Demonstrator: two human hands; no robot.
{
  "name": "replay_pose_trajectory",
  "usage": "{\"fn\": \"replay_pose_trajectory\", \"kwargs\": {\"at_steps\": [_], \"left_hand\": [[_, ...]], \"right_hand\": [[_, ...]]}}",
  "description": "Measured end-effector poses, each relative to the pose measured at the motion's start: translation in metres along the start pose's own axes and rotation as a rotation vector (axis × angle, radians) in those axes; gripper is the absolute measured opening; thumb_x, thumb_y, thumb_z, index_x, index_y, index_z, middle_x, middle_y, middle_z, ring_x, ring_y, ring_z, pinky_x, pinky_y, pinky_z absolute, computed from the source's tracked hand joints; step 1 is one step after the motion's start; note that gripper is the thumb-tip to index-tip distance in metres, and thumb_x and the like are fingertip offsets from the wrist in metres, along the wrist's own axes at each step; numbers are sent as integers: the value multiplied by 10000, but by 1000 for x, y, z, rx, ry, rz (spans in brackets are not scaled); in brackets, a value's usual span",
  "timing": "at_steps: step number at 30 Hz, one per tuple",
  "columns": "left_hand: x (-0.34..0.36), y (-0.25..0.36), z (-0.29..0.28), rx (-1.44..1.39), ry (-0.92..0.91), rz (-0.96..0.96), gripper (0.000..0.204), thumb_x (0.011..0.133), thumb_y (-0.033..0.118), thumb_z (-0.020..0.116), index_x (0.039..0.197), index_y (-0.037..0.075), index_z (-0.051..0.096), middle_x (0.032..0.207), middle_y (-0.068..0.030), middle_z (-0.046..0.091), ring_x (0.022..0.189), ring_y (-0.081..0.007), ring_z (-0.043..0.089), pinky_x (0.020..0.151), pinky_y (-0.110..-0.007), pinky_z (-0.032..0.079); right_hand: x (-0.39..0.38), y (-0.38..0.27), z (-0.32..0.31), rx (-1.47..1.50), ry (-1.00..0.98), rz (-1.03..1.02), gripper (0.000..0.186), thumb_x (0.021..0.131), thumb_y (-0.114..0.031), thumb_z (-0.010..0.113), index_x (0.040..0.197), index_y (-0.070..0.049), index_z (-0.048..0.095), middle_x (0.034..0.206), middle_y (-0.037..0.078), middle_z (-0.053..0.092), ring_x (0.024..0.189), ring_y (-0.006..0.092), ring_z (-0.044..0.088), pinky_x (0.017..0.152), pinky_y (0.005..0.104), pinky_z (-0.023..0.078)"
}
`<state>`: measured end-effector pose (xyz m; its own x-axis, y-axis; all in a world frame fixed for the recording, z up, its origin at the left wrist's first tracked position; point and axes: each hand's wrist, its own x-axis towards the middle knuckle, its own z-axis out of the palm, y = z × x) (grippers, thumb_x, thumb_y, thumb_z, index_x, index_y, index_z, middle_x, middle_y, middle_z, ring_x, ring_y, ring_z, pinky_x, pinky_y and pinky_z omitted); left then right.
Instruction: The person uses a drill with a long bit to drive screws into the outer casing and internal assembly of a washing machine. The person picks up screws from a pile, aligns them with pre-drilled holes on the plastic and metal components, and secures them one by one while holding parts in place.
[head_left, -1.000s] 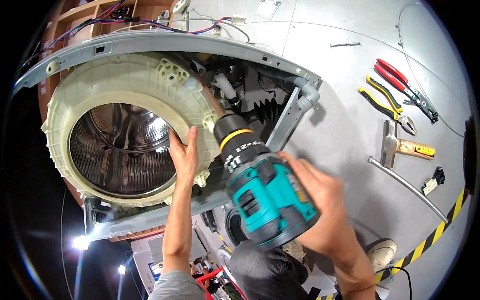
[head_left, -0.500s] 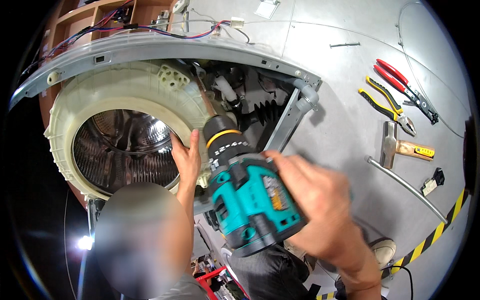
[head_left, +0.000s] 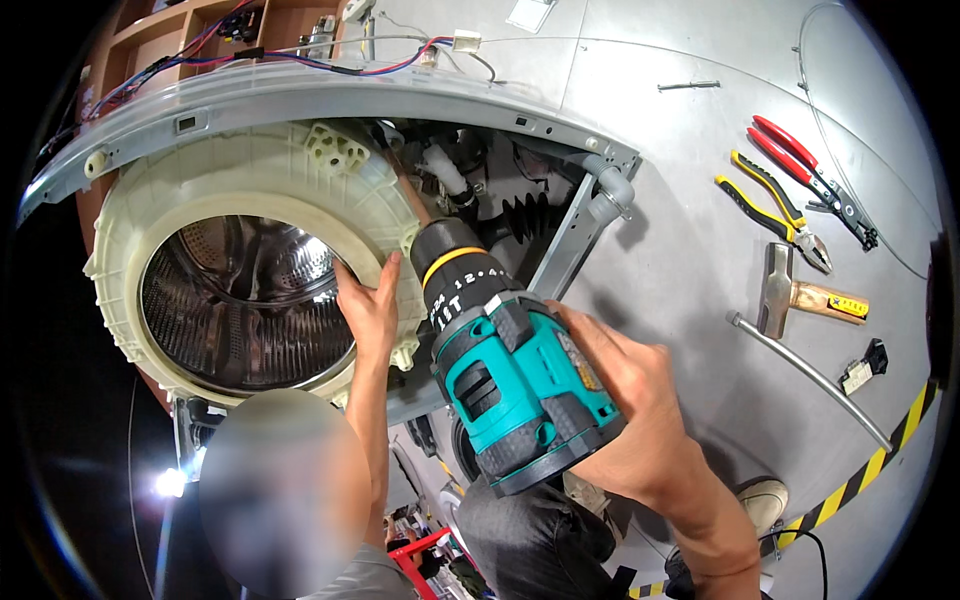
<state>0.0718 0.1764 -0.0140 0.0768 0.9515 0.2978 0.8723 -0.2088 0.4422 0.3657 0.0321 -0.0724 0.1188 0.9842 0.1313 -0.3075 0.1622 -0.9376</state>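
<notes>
My right hand [head_left: 635, 405] is wrapped round a teal and black cordless drill [head_left: 525, 385], its handle mostly hidden from view. From the drill's chuck a long brownish bit [head_left: 409, 195] runs up between the tub and the metal frame; its far end is hard to make out. A cream plastic washing machine tub [head_left: 200, 180] surrounds a perforated steel drum [head_left: 245, 300]. At the right side of the opening, my left hand [head_left: 370, 315] grips the tub rim, fingers hooked inside and thumb on the outer face.
The metal frame [head_left: 330, 95] carries a wire harness [head_left: 370, 70]. A grey elbow pipe [head_left: 612, 190] sits at its corner. On the floor at right lie red-handled pliers [head_left: 785, 145], yellow-black pliers [head_left: 765, 200], a hammer [head_left: 778, 290] and a metal tube [head_left: 815, 375]. A blurred round shape [head_left: 285, 480] covers the lower left.
The drill has turned a little in my right hand and its body has shifted slightly right. My left hand stays on the tub rim. The view has moved slightly.
</notes>
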Motion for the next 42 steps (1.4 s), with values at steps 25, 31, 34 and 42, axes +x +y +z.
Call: {"fn": "replay_pose_trajectory", "kwargs": {"at_steps": [25,31,34,42], "left_hand": [[-10,19,-15,286,-35,39,472,809,193,712,1126,-65,477,922,-234,664,744,-306,655,707,-345,504],[-10,26,-29,399,-86,138,556,807,202,702,1216,-53,423,1068,-276,583,901,-346,598,807,-396,461],[-8,44,-49,635,184,505,614,800,214,714,1283,-26,420,1267,-297,462,1141,-386,478,980,-461,356],[117,174,-84,1237,145,905,397,900,309,571,1177,24,577,1194,-208,550,1118,-434,484,1048,-533,294]], "right_hand": [[16,-54,-65,-532,-200,-346,480,648,-127,736,1069,63,604,964,217,658,828,346,678,745,353,519],[5,-100,-87,-652,-267,-215,479,647,-122,757,1058,70,606,946,181,654,794,307,668,727,354,523],[-15,-91,-98,-609,-250,-175,423,670,-98,752,1036,66,617,909,164,657,778,266,674,711,334,531],[-69,-25,-93,-396,16,100,315,734,-61,712,993,95,624,899,160,665,769,236,683,690,305,548]]}}
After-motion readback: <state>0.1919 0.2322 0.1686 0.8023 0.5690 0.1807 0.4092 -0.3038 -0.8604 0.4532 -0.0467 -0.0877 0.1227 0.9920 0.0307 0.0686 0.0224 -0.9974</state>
